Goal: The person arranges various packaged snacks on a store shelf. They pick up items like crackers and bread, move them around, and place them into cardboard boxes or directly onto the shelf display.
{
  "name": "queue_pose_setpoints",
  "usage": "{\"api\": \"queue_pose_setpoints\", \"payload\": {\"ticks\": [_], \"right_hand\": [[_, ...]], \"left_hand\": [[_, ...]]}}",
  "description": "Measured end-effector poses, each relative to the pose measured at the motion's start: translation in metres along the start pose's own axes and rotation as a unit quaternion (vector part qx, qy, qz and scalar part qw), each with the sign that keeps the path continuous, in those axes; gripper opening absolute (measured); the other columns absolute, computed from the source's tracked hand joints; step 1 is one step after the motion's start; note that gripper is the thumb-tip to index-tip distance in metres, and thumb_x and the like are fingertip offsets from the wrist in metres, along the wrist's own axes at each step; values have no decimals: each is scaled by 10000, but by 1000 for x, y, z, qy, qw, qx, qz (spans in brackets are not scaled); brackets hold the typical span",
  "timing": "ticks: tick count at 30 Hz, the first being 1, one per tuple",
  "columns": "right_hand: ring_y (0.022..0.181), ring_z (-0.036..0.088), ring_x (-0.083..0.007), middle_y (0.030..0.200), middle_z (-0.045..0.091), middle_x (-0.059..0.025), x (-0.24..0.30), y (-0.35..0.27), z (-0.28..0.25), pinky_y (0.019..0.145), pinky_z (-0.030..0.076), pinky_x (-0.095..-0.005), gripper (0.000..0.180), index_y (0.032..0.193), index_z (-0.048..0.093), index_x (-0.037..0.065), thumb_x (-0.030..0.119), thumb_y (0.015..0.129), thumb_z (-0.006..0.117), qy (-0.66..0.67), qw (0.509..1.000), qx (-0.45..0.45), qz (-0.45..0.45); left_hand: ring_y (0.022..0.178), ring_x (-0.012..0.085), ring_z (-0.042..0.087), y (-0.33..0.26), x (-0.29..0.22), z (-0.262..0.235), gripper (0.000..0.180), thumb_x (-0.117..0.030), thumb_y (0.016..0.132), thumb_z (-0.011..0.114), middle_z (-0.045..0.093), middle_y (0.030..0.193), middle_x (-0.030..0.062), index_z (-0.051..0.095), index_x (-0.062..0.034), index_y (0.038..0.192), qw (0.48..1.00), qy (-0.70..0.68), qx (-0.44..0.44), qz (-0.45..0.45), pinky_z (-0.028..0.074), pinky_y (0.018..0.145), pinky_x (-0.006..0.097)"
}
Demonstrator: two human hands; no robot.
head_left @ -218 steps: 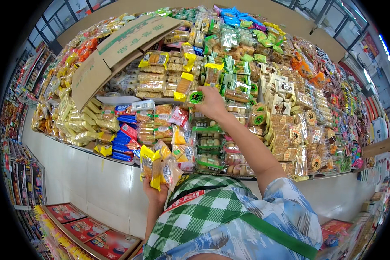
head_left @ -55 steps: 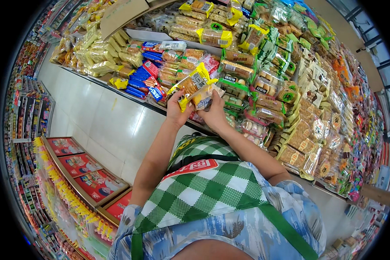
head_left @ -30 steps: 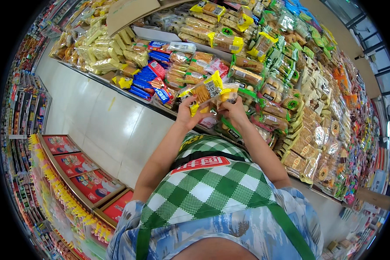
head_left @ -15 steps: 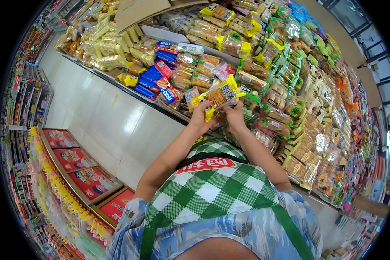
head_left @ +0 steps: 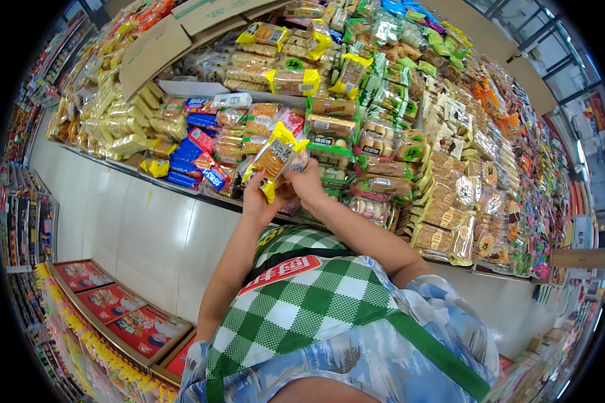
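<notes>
Fingers [head_left: 270, 191] of the left hand [head_left: 261, 200] clenched round the lower yellow end of a clear plastic snack packet with yellow ends and pale brown biscuits inside [head_left: 274, 156]; fingers of the right hand [head_left: 308, 183] closed on the same packet from its right side, near the middle. Packet held tilted, upper yellow end pointing up and to the right, raised above the front edge of the display shelf [head_left: 181, 188] and in front of the stacked goods. Both forearms rise from the lower part of the view, over a green-and-white checked apron with a red label [head_left: 296, 302] worn over a blue patterned shirt [head_left: 356, 363]. Behind the packet: rows of clear packets of brown pastries with green bands [head_left: 356, 144]. To its left: blue-and-red flat wrapped packets [head_left: 191, 151] lying in a pile, and further left pale yellow wrapped bars [head_left: 117, 127]. Above these: a brown cardboard box with open flaps [head_left: 168, 37]. Upper middle: clear packets with yellow ends [head_left: 292, 80], of similar kind to the held one. Far right: clear bags of round brown biscuits [head_left: 450, 215]. Below the shelf: white tiled front panel [head_left: 134, 235]. Lower left: low red trays of flat red packets [head_left: 114, 302].
</notes>
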State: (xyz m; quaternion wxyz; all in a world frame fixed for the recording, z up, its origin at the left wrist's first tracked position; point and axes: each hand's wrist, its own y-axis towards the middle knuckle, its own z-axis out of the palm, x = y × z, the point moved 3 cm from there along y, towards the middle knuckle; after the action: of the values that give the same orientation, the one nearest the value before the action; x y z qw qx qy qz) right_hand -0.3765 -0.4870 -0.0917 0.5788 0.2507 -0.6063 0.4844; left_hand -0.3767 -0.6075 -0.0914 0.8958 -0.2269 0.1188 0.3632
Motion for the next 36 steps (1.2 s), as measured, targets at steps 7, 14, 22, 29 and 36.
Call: {"api": "queue_pose_setpoints", "payload": {"ticks": [7,14,22,29,36], "right_hand": [[706,647,-213,896,605,-137,27,-17,-1,580,538,-303,405,1114,408,-24,9,774,625,47,988,70,128],[762,589,-182,874,586,-78,-2,2,-23,667,485,-293,283,1019,509,16,-16,756,607,-10,993,102,53],[681,563,-213,760,582,-134,27,-2,-34,624,452,-329,160,942,554,12,30,801,628,-252,951,100,-146],[636,553,-139,721,595,-66,84,32,-40,590,458,-291,116,941,576,1,42,836,601,-230,952,99,-175],[670,574,-196,752,611,-77,132,64,-22,635,470,-312,139,958,603,-2,57,833,591,-363,821,-15,-439]], "left_hand": [[1114,310,507,0,3,2,518,-424,874,480,551,1179,136,479,-86,1266,997,-25,-50,45,355,978,525],[1106,337,512,-17,-5,17,513,-376,872,485,528,1232,149,447,-89,1294,998,-19,-5,51,348,966,596],[1152,341,482,-24,0,-6,486,-296,852,497,525,1238,139,451,-81,1285,997,-42,-41,52,372,942,609],[1242,453,369,-41,-10,4,601,-301,808,560,370,1379,187,384,-64,1331,992,-71,-47,89,291,1028,619],[1222,458,392,-42,-8,1,577,-292,827,540,394,1343,204,367,-54,1323,991,-92,-50,83,316,1009,611]]}}
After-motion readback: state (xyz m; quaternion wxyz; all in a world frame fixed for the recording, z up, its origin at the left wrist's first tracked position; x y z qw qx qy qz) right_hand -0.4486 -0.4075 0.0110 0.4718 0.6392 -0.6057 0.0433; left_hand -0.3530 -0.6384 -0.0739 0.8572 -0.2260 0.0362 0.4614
